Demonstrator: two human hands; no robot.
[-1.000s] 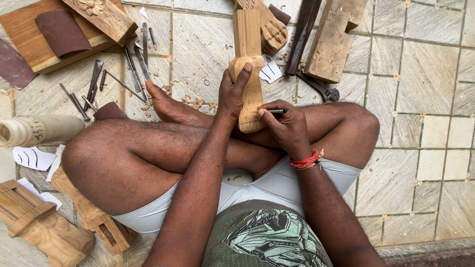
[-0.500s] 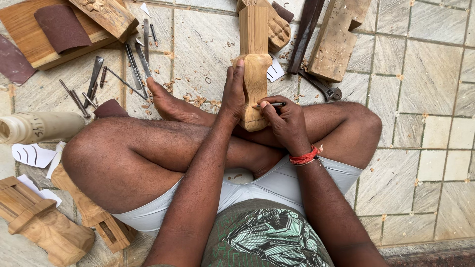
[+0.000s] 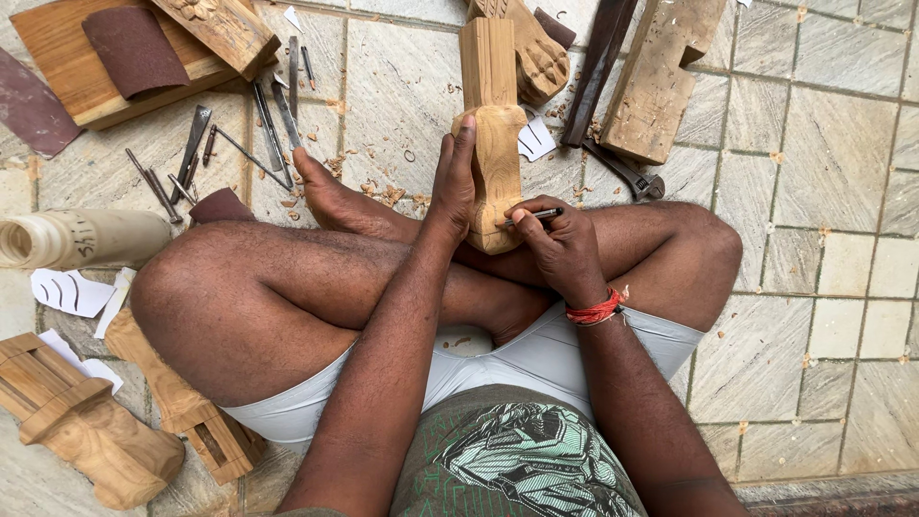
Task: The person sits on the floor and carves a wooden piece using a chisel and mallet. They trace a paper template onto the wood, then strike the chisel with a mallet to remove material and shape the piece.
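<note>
I sit cross-legged on a tiled floor with a long pale carved wooden piece point(image 3: 496, 144) resting across my legs, its far end on the floor. My left hand point(image 3: 453, 182) grips its rounded near part from the left side, fingers stretched up along it. My right hand point(image 3: 555, 239) holds a thin dark pencil point(image 3: 536, 216) whose tip touches the wood's right side near the lower end. A red thread band circles my right wrist.
Several metal chisels point(image 3: 268, 115) lie on the floor at upper left beside a wooden board with sandpaper point(image 3: 134, 48). A wood block point(image 3: 661, 86) and a metal clamp point(image 3: 622, 172) lie at upper right. Carved wooden pieces point(image 3: 86, 431) sit at lower left, next to paper templates point(image 3: 67, 290).
The wooden piece has swung more upright and in line with the far carving. My left hand has slid along its left side; the right hand has kept the pencil on the wood.
</note>
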